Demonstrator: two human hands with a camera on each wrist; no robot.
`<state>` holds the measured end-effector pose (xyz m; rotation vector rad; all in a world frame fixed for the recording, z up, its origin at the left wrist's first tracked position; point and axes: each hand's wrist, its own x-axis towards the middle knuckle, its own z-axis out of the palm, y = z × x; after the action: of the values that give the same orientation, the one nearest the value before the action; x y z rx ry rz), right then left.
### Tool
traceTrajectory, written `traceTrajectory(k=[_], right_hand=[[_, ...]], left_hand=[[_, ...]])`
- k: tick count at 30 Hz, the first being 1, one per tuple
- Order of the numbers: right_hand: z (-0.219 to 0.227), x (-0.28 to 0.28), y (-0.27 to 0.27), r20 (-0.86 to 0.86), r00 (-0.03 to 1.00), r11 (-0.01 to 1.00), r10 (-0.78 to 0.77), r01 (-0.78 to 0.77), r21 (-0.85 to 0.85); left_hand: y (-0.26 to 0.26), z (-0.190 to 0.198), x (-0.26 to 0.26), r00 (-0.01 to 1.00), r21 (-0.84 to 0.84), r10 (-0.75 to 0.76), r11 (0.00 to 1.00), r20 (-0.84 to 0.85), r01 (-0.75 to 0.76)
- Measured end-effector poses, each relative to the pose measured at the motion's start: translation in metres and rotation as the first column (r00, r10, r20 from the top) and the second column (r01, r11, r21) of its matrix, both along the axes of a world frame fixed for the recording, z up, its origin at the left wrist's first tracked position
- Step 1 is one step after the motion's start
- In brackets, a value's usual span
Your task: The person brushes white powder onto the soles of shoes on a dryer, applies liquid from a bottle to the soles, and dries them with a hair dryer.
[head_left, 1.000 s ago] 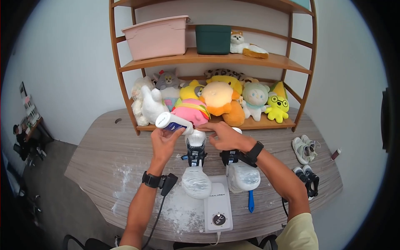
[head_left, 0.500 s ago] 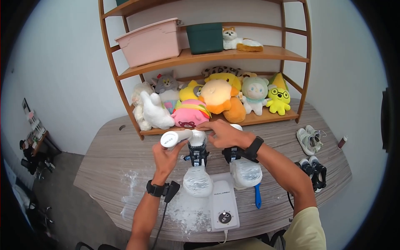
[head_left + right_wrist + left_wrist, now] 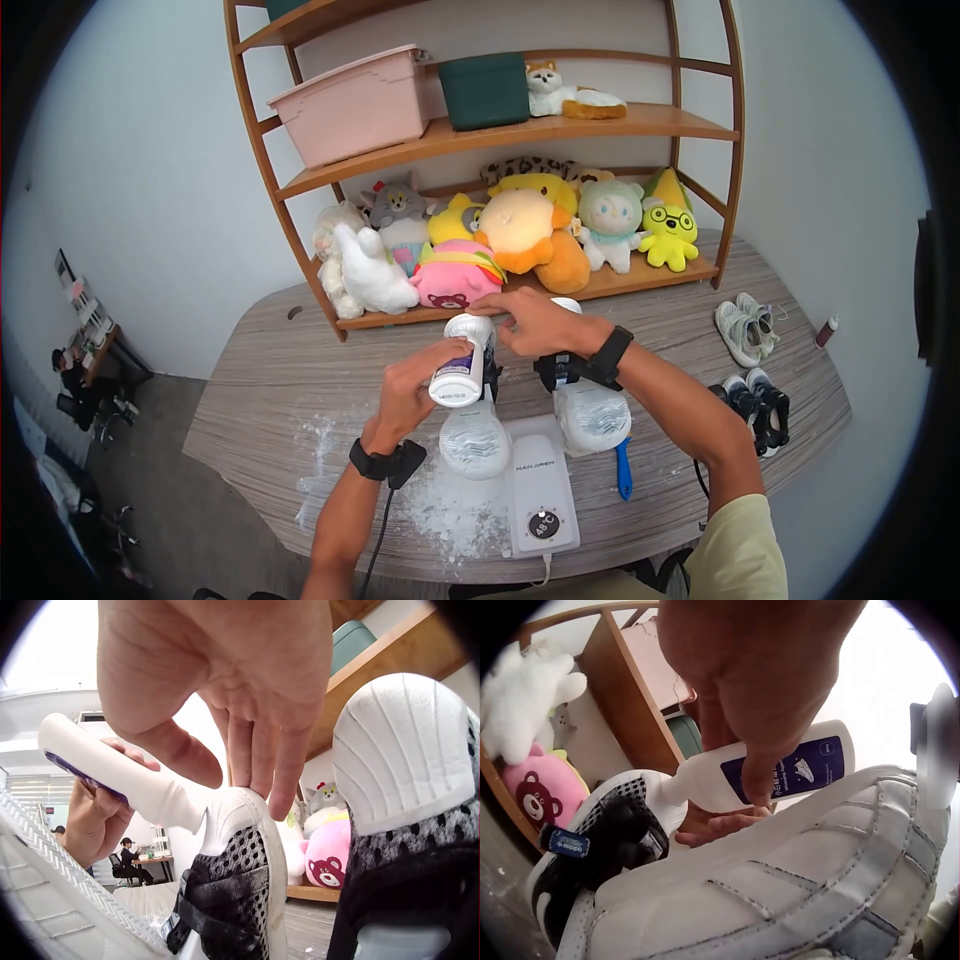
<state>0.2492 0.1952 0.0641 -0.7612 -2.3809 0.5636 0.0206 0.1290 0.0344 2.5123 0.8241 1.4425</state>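
Observation:
My left hand (image 3: pixel 405 390) grips a white bottle (image 3: pixel 458 378) with a purple label. The bottle is tilted, its base toward me and its far end at the white toe of a black mesh sneaker (image 3: pixel 244 859). My right hand (image 3: pixel 545 325) has its fingers fairly straight, fingertips resting on that toe. Another black sneaker (image 3: pixel 409 795) with a ribbed white toe stands beside it. Closer to me are a white shoe (image 3: pixel 473 440) and a second white shoe (image 3: pixel 592 416), both by a white device (image 3: pixel 540 480) with a round temperature display.
A blue-handled brush (image 3: pixel 624 470) lies right of the device. White powder (image 3: pixel 455 515) is scattered on the wooden table (image 3: pixel 265 370). Pale sneakers (image 3: pixel 742 330), dark shoes (image 3: pixel 757 405) and a small bottle (image 3: pixel 827 331) stand at the right. Behind is a shelf (image 3: pixel 520 143) with plush toys and bins.
My left hand has swung the bottle from the toe's left side round to its near side, so the base now points toward me. My right hand keeps its place on the toe.

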Motion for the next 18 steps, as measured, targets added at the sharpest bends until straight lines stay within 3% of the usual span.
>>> traceTrajectory(k=[5,13,18], right_hand=[[-0.001,0.000,0.002,0.017,1.000,1.000,-0.013,0.013,0.019],[-0.007,0.002,0.007,-0.046,0.999,0.999,0.027,-0.028,-0.022],[-0.005,0.003,0.006,-0.020,1.000,1.000,0.010,-0.010,-0.010]], left_hand=[[0.004,0.015,0.004,0.997,0.062,-0.040,0.997,-0.071,0.045],[-0.003,0.001,0.006,0.983,0.042,-0.101,0.993,-0.154,0.109],[0.007,0.005,0.009,0.976,0.127,-0.109,0.983,-0.187,0.134]])
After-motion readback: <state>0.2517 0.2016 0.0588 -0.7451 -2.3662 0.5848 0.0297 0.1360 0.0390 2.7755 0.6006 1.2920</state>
